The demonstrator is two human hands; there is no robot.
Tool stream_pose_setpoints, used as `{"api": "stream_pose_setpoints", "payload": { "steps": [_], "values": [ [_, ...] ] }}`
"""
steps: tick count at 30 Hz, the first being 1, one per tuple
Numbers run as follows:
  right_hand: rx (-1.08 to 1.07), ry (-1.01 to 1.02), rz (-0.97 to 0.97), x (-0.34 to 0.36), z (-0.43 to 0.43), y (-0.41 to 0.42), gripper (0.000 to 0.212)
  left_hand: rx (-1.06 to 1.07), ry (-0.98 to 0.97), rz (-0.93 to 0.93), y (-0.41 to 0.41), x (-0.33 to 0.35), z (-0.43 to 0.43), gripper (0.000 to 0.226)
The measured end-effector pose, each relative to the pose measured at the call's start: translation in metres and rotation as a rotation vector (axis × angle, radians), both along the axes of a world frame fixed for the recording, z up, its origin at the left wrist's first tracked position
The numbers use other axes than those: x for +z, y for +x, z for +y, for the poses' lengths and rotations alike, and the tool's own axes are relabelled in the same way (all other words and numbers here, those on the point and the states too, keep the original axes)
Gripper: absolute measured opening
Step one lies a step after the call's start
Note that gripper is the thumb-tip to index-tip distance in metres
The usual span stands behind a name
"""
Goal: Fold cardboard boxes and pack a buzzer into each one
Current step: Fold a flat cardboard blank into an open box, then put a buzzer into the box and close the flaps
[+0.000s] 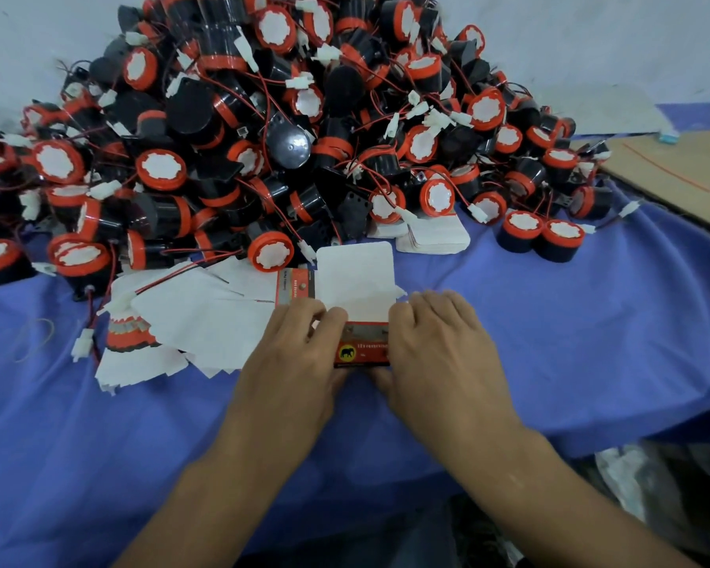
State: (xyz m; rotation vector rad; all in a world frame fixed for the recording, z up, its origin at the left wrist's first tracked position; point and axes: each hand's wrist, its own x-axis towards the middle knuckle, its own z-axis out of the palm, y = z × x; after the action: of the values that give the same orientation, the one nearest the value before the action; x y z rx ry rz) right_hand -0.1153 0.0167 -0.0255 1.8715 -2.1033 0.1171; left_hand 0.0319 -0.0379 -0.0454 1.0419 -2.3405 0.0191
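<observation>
A small red cardboard box (362, 350) with a black elephant mark sits on the blue cloth between my hands, its white lid flap (354, 276) standing open at the back. My left hand (294, 354) grips the box's left side with fingers curled over its top edge. My right hand (435, 346) grips the right side the same way. A big heap of black and orange buzzers (271, 129) with red wires and white plugs rises behind the box. Whether anything lies inside the box is hidden.
Flat white box blanks (197, 317) are strewn to the left of my hands, and a small stack (435, 235) lies behind the box. Two buzzers (540, 237) stand apart at the right. A brown cardboard sheet (681, 170) lies at the far right, where the blue cloth (570, 346) drops off.
</observation>
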Motion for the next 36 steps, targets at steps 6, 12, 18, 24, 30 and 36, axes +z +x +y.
{"api": "stream_pose_setpoints", "payload": {
  "steps": [6, 12, 18, 24, 30, 36],
  "values": [
    [-0.033, 0.142, -0.267, -0.004, 0.002, -0.007, 0.037, -0.045, 0.239, 0.245, 0.002, 0.0, 0.006, 0.036],
    [0.005, 0.195, -0.27, -0.005, 0.009, -0.015, 0.026, -0.075, 0.44, 0.29, 0.012, -0.004, 0.002, 0.013],
    [0.046, 0.162, -0.346, 0.005, 0.011, -0.026, 0.036, -0.169, 0.482, 0.3, 0.016, 0.007, -0.011, 0.019],
    [0.126, 0.044, -0.428, 0.005, 0.01, -0.036, 0.037, 0.129, 0.266, 0.466, 0.026, 0.011, -0.06, 0.05],
    [0.174, -0.07, -0.526, 0.004, 0.006, -0.034, 0.046, 0.201, 0.355, 0.339, 0.022, 0.0, -0.098, 0.068],
    [0.223, -0.243, -0.642, 0.004, 0.002, -0.034, 0.029, 0.249, 0.292, 0.185, 0.022, -0.002, -0.104, 0.056]
  ]
}}
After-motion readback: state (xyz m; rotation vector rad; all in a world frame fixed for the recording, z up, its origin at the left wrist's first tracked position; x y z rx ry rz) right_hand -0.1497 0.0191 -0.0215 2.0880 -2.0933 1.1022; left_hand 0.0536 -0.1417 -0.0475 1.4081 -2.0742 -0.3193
